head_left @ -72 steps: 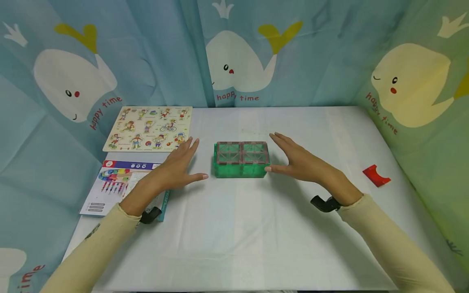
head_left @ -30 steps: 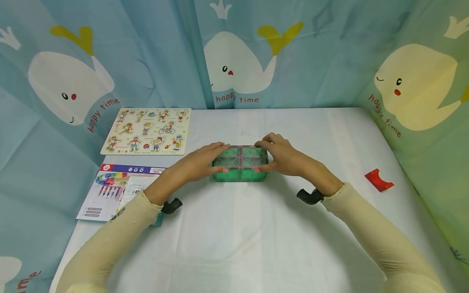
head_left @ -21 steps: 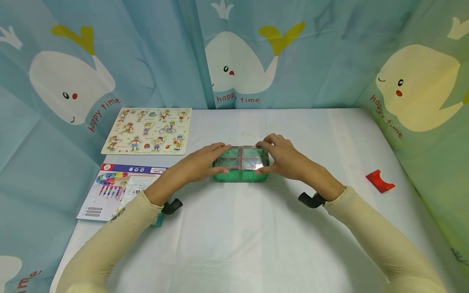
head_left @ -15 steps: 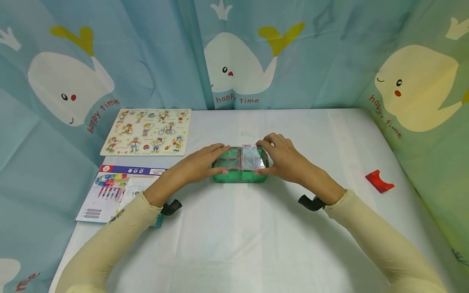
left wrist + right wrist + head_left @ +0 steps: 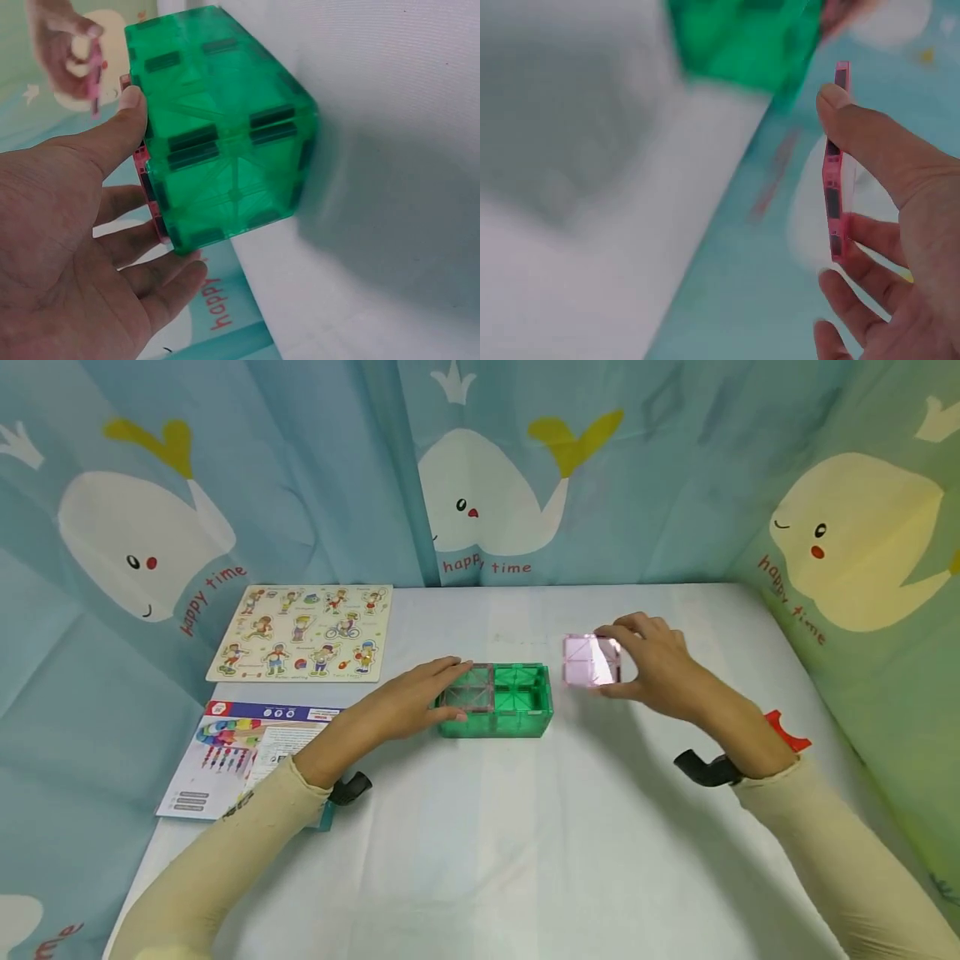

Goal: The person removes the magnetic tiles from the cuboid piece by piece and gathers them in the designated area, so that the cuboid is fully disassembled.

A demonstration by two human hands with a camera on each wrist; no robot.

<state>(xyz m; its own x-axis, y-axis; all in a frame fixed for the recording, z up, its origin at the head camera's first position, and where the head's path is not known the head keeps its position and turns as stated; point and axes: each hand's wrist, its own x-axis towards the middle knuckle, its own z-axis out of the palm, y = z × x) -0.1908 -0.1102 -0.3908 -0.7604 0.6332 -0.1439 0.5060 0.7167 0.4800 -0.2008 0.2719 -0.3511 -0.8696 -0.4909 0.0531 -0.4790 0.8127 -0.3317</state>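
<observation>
Pink tile (image 5: 580, 661), a see-through square, sits right of centre in the head view, raised off the surface (image 5: 480, 843) and just beside the green box (image 5: 497, 724). Your right hand (image 5: 663, 670) has its grip clamped on the tile, thumb on the near edge and fingers on the far one; the right wrist view shows it edge-on between them. At the centre of the head view, the green box stands on the surface, the right half of its top uncovered and the left half covered by a second pink tile (image 5: 472, 689). Your left hand (image 5: 401, 700) spans that left end, its grip holding the box with the thumb at the front and fingers at the back. Toward the upper left of the frame lies a puzzle board (image 5: 300, 635) with small printed figures; below it, a printed sheet (image 5: 217, 768) is partly hidden by your left arm. On the right, your right wrist partly covers a red piece (image 5: 787, 732). Pale blue curtains (image 5: 337, 502) with whales fill the upper frame.
</observation>
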